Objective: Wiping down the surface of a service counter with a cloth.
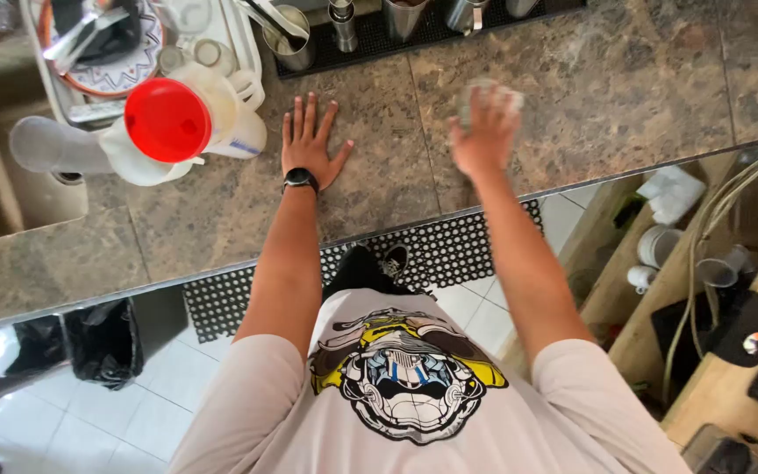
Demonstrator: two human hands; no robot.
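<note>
Your left hand (309, 145) lies flat on the stone counter (625, 88), palm down and fingers spread, gripping nothing; a black watch (300, 180) sits on its wrist. Your right hand (482, 132) is blurred above the counter, well apart from the left, closed over a pale cloth-like wad (489, 95); the wad's exact kind cannot be told. Just beside your left hand lies a white jug with a red lid (168, 120), tipped on its side. Metal cups (291, 39) stand on a black bar mat (379, 44) at the counter's far edge.
</note>
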